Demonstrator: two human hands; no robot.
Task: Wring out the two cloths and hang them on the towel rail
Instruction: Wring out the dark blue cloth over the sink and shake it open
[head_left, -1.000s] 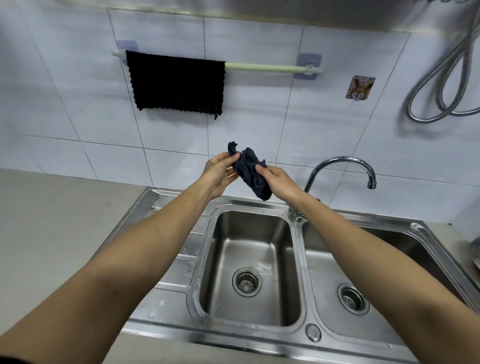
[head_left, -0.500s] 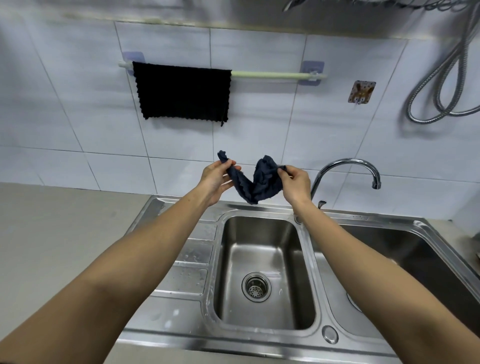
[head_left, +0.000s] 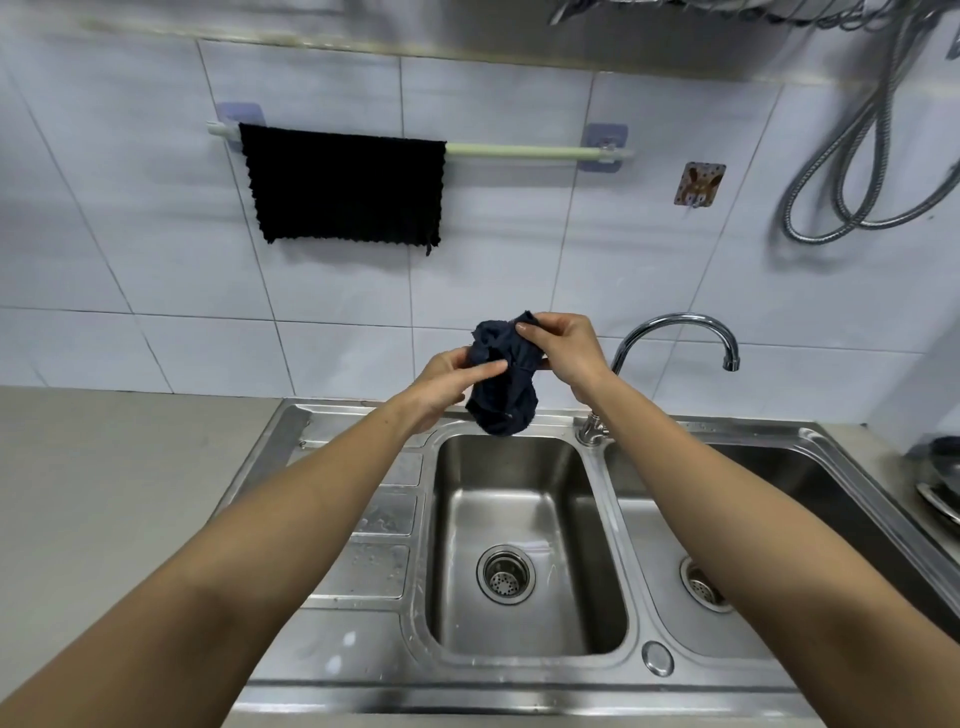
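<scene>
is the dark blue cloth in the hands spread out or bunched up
Bunched up. The dark blue cloth hangs as a crumpled wad between the left hand and right hand, above the sink.

Cloth in grip (head_left: 503, 395) is plain dark navy; above the grip, hung cloth (head_left: 343, 187) is black with ribbed weave on pale green rail (head_left: 519, 151); below the grip, sink (head_left: 358, 654) is bare silver steel; wall tiles (head_left: 156, 260) are white.
</scene>
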